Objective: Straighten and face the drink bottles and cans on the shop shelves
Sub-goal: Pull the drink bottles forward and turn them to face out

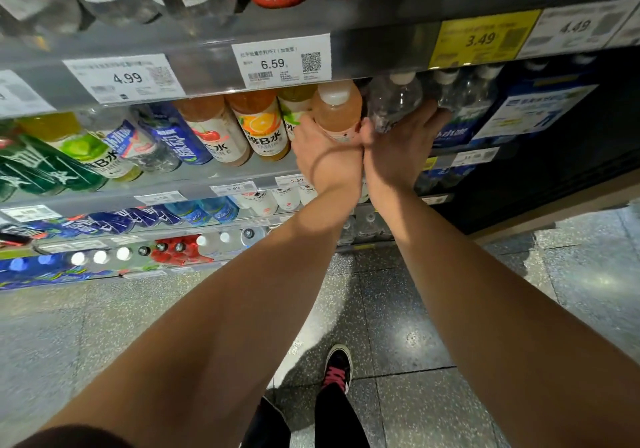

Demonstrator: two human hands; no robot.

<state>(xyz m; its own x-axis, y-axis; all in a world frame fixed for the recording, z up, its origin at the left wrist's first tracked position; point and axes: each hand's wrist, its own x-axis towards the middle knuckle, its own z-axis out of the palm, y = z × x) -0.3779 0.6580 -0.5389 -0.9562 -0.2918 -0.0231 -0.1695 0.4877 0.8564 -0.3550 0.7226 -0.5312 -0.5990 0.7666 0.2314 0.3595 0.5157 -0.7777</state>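
Note:
Both my arms reach up to the second shelf from the top. My left hand (323, 151) grips a pale pink drink bottle (337, 109) with a white cap near its base. Right beside it, my right hand (401, 142) holds a clear water bottle (394, 101) with a white cap, fingers spread round its lower body. The two hands touch at the wrists. To the left stand an orange vitamin drink bottle (263, 123) and a cherry-label bottle (214, 128), labels facing out.
The shelf edge (207, 76) with price tags runs just above the hands. More clear water bottles (460, 90) stand to the right. Green, blue and yellow bottles fill the left. Lower shelves hold several bottles and cans. My shoe (337, 368) is on the speckled floor.

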